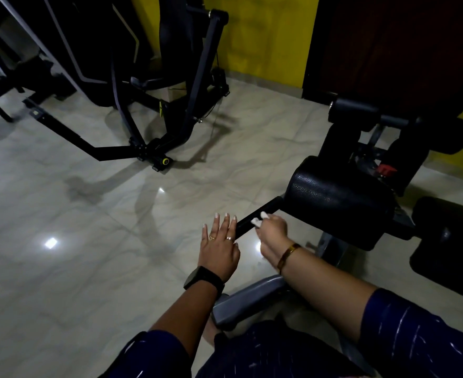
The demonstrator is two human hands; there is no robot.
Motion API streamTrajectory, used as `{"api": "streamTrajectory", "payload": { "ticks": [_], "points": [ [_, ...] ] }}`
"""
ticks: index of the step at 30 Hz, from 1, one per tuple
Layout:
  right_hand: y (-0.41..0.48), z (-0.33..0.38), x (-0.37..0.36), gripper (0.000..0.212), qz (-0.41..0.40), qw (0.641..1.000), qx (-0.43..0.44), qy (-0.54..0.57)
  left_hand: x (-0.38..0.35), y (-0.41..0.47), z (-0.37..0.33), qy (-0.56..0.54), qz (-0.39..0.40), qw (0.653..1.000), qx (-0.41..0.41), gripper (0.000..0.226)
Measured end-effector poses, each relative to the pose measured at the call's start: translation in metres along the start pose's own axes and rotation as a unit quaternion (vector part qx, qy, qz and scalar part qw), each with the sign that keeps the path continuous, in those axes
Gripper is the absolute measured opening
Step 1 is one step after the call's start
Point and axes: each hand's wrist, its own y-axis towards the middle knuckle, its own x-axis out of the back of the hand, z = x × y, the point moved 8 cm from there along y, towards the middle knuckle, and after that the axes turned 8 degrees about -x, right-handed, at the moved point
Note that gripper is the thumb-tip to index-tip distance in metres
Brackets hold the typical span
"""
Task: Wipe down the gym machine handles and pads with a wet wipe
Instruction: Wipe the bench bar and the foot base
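Wipe (258, 219), a small white wad, was pinched in the person's right hand (272, 231) and pressed on the black handle (272, 205) that jutted out just left of the pad (339, 203). The right fingers were curled round the wad and closed on it. The left hand (219, 249) hung flat with fingers straight and spread, holding nothing, just past the handle's free end on the side away from the pad. Whether its fingertips touched the bar could not be told.

The step in hand looked to be the handle wipe. To do it well, the wad would likely need wrapping round the bar so that it reached the underside as well as the top. It would then be drawn along the full length from the pad end to the free end, with a turn of the wrist on each pass. The left hand could steady the free end should the bar swing.

The pad, grained and glossy, and the rollers (353, 110) behind it appeared to await their turn, though nothing showed whether they were wet. No wipe packet, bin or other container was in view near the pad, so where a spent wipe would go could not be said.
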Motion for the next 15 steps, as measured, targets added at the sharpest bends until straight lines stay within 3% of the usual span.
{"api": "streamTrajectory", "payload": {
  "ticks": [3,6,8,9,11,12,14,15],
  "points": [
    [-0.022,-0.026,-0.010,0.047,0.032,0.996,0.023,-0.081,-0.001,0.002,0.001,-0.008,0.004,1.000,0.007,0.061],
    [-0.031,-0.029,-0.008,0.038,0.052,0.988,0.068,-0.129,0.000,0.003,0.003,-0.032,-0.040,0.999,0.006,0.056],
    [-0.038,0.005,-0.001,0.032,0.022,0.960,0.194,-0.203,-0.003,0.002,0.005,-0.113,-0.059,0.992,0.013,0.056],
    [-0.044,0.029,0.001,0.031,0.007,0.928,0.281,-0.246,-0.003,0.002,0.006,-0.169,-0.076,0.982,0.027,0.056],
    [-0.057,0.069,-0.010,0.031,0.002,0.826,0.431,-0.364,0.000,0.001,0.010,-0.290,-0.113,0.946,0.088,0.054],
    [-0.060,0.081,-0.022,0.031,0.000,0.749,0.481,-0.457,-0.001,0.001,0.013,-0.365,-0.127,0.912,0.135,0.053],
    [-0.053,0.085,-0.044,0.033,-0.049,0.551,0.543,-0.632,-0.007,0.000,0.017,-0.546,-0.153,0.788,0.239,0.050],
    [-0.044,0.085,-0.049,0.033,-0.080,0.479,0.549,-0.680,-0.011,0.000,0.018,-0.613,-0.164,0.720,0.281,0.049]
  ]
}}
